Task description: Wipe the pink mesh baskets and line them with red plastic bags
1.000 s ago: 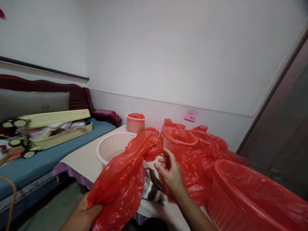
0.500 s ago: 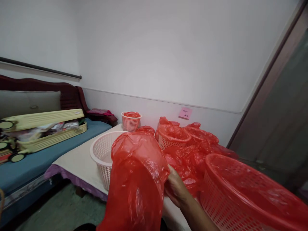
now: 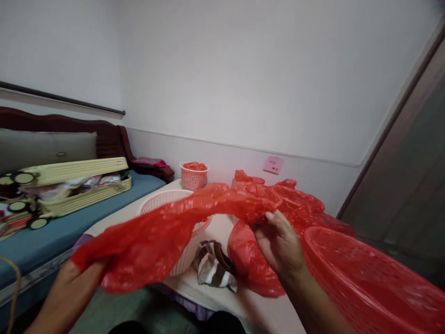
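A red plastic bag (image 3: pixel 163 227) is stretched across the middle of the view between my two hands. My left hand (image 3: pixel 76 283) is closed on its lower left end. At its right end, my right hand (image 3: pixel 278 236) pinches the film between thumb and fingers. Behind the bag stands a white plastic basket (image 3: pixel 184 255), partly covered from sight by it. On the table beside that basket lies a crumpled striped cloth (image 3: pixel 213 264) in brown, grey and white. A rounded red-bagged bundle (image 3: pixel 255 264) rests below my right hand.
A large red-lined basket (image 3: pixel 365 278) fills the lower right. More red-bagged baskets (image 3: pixel 299 199) stand behind my right hand. A small basket (image 3: pixel 193 178) with red plastic inside is at the back. To the left, an open yellow suitcase (image 3: pixel 83 195) lies on a blue bed (image 3: pixel 146 183).
The bag, hanging upright and puffed out before, is now pulled sideways and flattened. My left hand has come into sight at its left end. The striped cloth now shows.
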The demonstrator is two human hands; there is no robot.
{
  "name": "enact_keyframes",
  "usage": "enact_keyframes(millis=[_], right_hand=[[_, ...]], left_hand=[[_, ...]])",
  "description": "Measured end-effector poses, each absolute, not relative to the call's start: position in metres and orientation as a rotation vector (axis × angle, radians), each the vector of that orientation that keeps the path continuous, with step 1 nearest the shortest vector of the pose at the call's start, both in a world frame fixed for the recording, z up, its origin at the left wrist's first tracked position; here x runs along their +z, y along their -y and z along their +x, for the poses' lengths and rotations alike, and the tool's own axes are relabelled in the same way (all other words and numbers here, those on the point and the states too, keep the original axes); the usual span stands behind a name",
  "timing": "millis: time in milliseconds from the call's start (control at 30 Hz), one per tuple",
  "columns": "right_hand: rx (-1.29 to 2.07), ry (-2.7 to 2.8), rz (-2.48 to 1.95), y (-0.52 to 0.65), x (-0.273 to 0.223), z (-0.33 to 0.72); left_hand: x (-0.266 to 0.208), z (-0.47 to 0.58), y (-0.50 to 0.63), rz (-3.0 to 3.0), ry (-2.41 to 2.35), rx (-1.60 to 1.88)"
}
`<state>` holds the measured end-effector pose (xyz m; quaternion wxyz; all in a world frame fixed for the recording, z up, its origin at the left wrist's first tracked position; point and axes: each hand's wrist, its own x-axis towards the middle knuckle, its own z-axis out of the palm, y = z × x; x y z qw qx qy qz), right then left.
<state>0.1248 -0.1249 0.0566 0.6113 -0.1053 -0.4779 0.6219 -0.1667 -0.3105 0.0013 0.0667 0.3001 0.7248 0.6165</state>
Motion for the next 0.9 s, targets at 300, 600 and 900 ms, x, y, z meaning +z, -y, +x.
enact_keyframes(millis=[300,600,900], right_hand=[[0.509,1.793,-0.36,0.1,0.08,0.083],[0.005,2.382,-0.269,0.082,0.031,0.052],[-0.159,2.696,-0.087,0.103,0.019,0.031]], left_hand=[[-0.002,-0.199,0.186,1.747,-2.133,1.506],[-0.027,-0.226,0.194,1.782,-2.201,1.264],[-0.003,-0.185,0.196,1.622,-1.844,1.397]])
